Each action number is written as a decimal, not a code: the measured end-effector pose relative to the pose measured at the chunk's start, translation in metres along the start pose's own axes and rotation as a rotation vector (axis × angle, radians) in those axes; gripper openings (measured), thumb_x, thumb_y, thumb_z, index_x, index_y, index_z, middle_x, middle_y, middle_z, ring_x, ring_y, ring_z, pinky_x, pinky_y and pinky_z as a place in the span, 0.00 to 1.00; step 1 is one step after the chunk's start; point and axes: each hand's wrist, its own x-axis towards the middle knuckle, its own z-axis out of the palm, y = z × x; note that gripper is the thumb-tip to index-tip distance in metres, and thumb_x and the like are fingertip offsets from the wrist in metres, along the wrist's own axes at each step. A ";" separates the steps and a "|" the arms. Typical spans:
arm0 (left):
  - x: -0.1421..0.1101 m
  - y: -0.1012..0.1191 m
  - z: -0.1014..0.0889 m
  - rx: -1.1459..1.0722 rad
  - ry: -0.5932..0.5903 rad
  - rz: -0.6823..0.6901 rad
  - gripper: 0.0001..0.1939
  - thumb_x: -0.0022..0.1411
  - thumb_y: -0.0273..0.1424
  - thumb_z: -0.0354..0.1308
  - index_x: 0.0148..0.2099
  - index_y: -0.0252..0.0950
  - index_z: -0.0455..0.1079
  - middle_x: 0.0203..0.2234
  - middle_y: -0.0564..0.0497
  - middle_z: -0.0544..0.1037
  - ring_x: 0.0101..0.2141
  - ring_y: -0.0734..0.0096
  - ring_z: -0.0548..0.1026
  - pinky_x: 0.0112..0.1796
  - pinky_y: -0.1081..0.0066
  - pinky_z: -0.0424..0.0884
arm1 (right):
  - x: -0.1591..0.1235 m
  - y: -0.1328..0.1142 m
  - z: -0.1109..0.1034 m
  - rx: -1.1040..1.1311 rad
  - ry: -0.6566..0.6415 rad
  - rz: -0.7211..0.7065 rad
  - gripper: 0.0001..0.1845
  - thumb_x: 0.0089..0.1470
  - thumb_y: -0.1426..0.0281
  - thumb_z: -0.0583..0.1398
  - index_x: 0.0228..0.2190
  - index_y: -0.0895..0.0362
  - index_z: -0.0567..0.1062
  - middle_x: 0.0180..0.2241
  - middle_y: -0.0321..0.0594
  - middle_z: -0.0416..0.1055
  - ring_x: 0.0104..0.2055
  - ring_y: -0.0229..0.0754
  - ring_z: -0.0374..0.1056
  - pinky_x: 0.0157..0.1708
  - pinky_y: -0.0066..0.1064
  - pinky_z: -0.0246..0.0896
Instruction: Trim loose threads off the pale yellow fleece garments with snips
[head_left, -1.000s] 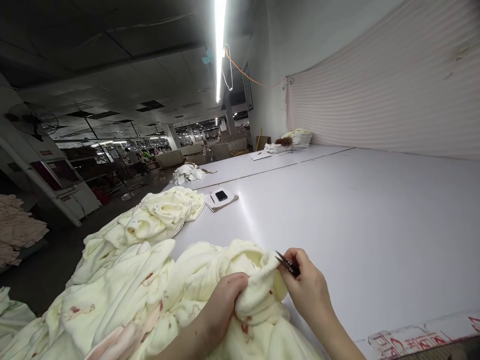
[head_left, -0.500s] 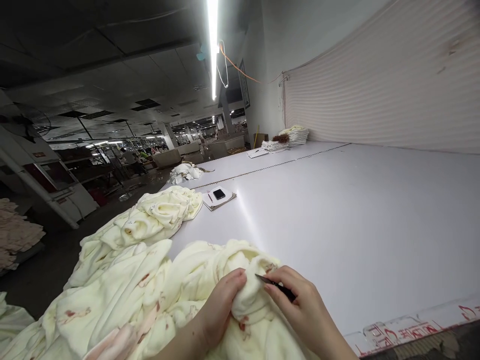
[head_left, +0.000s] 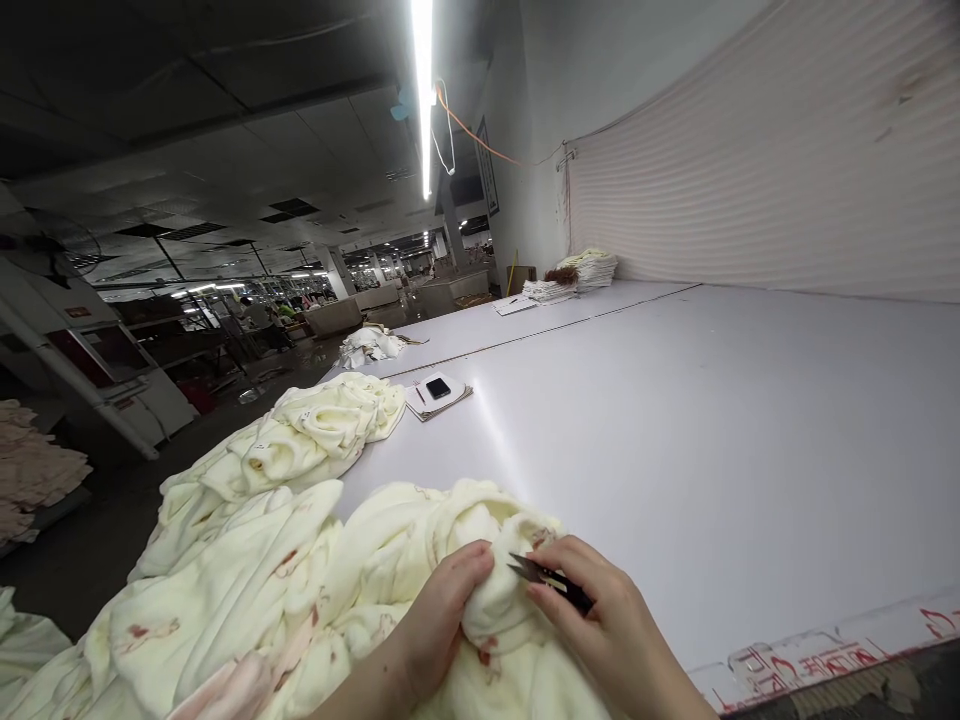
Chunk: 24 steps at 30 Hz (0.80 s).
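A cream fleece garment with small reddish prints lies bunched at the near edge of a white table. My left hand is closed on a fold of it, pinching the cloth up. My right hand grips small black thread snips, whose blades point left at the pinched fold, close to my left thumb.
More cream garments are heaped along the table's left edge. A notebook with a black phone lies behind them. Folded stacks sit far back by a striped fabric wall. Red markings run along the near right table edge.
My right hand has come down and leftward, bringing the snips from above the fold to against it. The left hand has kept its grip on the cloth.
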 end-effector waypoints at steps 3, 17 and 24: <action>-0.004 0.006 -0.002 0.374 0.096 0.142 0.05 0.56 0.31 0.55 0.34 0.36 0.70 0.24 0.53 0.71 0.25 0.70 0.67 0.30 0.72 0.63 | 0.001 0.005 -0.002 0.037 0.069 0.021 0.08 0.58 0.65 0.55 0.35 0.52 0.74 0.35 0.40 0.72 0.35 0.41 0.69 0.31 0.27 0.65; -0.011 0.011 0.000 0.063 0.179 0.250 0.12 0.58 0.34 0.53 0.45 0.40 0.69 0.37 0.49 0.75 0.40 0.61 0.70 0.39 0.68 0.66 | 0.012 0.017 0.016 0.207 0.331 0.145 0.12 0.54 0.60 0.57 0.35 0.55 0.70 0.36 0.40 0.68 0.33 0.40 0.65 0.30 0.29 0.61; -0.003 -0.003 -0.009 -0.288 -0.045 -0.139 0.22 0.56 0.32 0.53 0.53 0.33 0.67 0.39 0.41 0.78 0.36 0.56 0.75 0.22 0.71 0.64 | 0.008 0.038 0.036 0.900 0.082 0.651 0.18 0.50 0.53 0.59 0.28 0.54 0.62 0.17 0.24 0.53 0.15 0.29 0.42 0.15 0.21 0.42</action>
